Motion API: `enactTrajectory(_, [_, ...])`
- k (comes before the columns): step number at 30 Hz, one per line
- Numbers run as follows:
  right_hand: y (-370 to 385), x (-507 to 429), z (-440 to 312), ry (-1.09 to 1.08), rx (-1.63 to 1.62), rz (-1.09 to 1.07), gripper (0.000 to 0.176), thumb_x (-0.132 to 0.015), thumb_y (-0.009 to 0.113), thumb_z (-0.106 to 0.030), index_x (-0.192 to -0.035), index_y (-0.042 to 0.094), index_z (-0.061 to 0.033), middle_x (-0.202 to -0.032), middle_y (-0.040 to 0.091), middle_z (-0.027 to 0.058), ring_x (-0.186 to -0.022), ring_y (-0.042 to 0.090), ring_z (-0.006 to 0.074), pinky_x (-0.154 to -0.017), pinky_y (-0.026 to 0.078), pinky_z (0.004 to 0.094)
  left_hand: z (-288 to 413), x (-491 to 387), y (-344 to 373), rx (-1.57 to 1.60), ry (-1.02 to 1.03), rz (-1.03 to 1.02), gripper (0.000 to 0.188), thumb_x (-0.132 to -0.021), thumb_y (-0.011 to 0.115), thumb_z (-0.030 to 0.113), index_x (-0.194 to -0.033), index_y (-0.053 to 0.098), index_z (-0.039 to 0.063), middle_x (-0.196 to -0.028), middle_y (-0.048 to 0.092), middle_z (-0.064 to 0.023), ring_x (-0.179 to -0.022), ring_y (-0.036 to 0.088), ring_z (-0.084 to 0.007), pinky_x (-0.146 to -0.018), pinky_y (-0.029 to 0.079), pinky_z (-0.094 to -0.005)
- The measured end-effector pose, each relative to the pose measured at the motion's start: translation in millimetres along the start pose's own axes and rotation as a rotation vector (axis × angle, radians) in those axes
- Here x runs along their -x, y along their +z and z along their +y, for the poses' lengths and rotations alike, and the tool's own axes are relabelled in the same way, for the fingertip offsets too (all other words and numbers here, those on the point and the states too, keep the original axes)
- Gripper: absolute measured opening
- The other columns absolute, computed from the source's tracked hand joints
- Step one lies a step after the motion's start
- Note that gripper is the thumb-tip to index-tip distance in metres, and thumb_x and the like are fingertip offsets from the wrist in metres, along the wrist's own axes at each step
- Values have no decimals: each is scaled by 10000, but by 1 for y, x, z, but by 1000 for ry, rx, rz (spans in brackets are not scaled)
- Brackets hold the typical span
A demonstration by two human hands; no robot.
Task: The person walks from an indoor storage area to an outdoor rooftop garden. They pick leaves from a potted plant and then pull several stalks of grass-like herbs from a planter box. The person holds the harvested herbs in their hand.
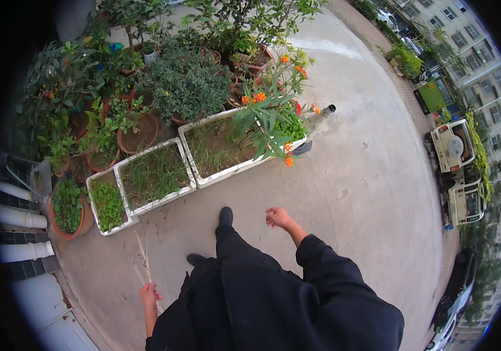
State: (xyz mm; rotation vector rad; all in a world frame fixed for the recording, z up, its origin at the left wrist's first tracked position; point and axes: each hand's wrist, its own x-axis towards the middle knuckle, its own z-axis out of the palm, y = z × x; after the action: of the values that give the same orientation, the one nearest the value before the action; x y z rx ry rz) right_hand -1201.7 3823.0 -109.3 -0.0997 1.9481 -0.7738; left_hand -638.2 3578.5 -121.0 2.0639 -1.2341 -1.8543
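Observation:
My left hand [150, 294], low on the left, is closed around a thin bundle of dry plant stalks [143, 256]. The stalks point away from me over the concrete, their far tips near the smallest white planter box [124, 226]. My right hand [278, 218] hangs over the pavement to the right of my forward shoe [226, 216]. Its fingers are slightly curled and blurred, and I see nothing in them. Ahead of both hands stand a middle white planter box [162, 201] with grassy shoots and a larger white planter box [226, 175] with soil and sparse grass.
Potted shrubs [189, 83] crowd the upper left. Orange flowers [289, 161] lean over the planter's right end beside a glass bottle [320, 120]. White pipes [22, 218] and a terracotta pot [86, 219] stand left. Parked vehicles [454, 149] line the far right.

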Motion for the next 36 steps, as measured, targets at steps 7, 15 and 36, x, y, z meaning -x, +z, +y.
enactTrajectory(7, [-1,16,31,69,-82,51,343,-818,540,-116,-1147,548,-18,-779,639,80,-614,628,157,-522,502,271,7,4,4,-126,36,-58,176,-838,553,115,-691,540,19,-498,459,-33,-363,475,-158,-332,406,-291])
enactTrajectory(15, [-11,7,14,5,-91,88,357,-798,533,-107,-1139,553,-4,-796,646,86,-631,637,158,-534,508,272,19,19,7,-204,19,-56,150,-826,539,109,-706,542,18,-500,477,-49,-373,507,-173,-322,402,-307])
enactTrajectory(36, [53,9,-35,-33,79,-35,340,-815,521,-125,-1133,565,-14,-803,652,81,-657,636,152,-560,512,276,-117,-3,-43,-114,-4,19,166,-770,583,110,-636,568,13,-461,432,-19,-376,413,-126,-355,315,-287])
